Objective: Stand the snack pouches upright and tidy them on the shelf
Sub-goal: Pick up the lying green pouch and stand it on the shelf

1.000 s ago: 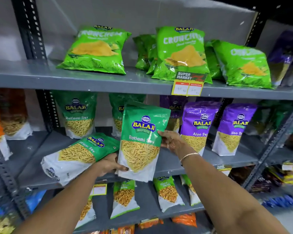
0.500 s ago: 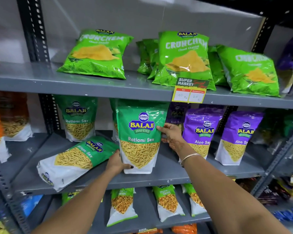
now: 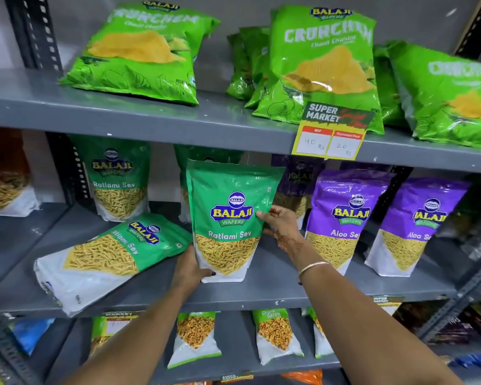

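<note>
A green Ratlami Sev pouch [image 3: 228, 218] stands upright on the middle shelf [image 3: 275, 284], held from both sides. My left hand [image 3: 190, 266] grips its lower left corner; my right hand [image 3: 282, 226] grips its right edge. Another green Ratlami Sev pouch [image 3: 106, 259] lies flat and slanted to the left, its top touching the held pouch. A third green pouch [image 3: 117, 182] stands upright at the back left, and one more is partly hidden behind the held pouch. Two purple Aloo Sev pouches [image 3: 342, 218] [image 3: 417, 226] stand upright to the right.
The top shelf [image 3: 150, 118] carries light green Crunchem bags [image 3: 142, 51], one lying, others leaning. A yellow price tag [image 3: 331, 134] hangs from its edge. The lower shelf holds small green pouches [image 3: 195, 337]. Slotted steel uprights [image 3: 36, 31] frame the bays.
The held pouch went from tilted at the shelf's front edge to upright and further back on the shelf. Both hands stayed on it. The camera moved closer.
</note>
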Demonstrator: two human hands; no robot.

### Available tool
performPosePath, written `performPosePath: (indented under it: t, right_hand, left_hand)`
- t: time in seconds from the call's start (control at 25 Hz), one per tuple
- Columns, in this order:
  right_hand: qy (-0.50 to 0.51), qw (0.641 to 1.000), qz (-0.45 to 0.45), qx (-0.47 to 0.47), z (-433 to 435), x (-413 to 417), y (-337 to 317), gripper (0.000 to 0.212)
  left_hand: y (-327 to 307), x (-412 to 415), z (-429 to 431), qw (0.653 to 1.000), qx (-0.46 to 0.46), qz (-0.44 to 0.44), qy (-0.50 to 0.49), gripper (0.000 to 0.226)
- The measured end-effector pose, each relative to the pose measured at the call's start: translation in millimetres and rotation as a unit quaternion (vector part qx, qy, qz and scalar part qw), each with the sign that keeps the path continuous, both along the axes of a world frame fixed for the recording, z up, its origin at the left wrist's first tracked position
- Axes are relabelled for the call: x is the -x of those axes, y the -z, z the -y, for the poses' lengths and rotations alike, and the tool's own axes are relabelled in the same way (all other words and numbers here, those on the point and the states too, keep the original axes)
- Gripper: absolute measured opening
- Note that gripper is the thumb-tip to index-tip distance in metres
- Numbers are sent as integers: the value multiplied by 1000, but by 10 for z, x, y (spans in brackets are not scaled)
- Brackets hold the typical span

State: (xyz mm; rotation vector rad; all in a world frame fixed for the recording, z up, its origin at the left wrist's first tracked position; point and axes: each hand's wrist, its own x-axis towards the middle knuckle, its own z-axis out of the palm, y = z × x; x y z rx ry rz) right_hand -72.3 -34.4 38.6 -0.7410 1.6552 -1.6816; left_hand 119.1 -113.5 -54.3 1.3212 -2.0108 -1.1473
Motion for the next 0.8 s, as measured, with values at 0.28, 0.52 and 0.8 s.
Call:
performPosePath:
  t: [0.28,0.52,0.8]
  right_hand:
    - [-41,998,-15,-37,-123,13,-74,14]
    - [-200,904,-103,-365,-302,-123,-44,24]
    - [-250,915,26,-315,264,-1340,387,23]
  left_hand:
    - [-179,-117,-63,998,-3,43,54,99]
    - [-515,-884,195,987,116,113,18,57]
    - [-728,-2206,1176,996,-68,42,-42,60]
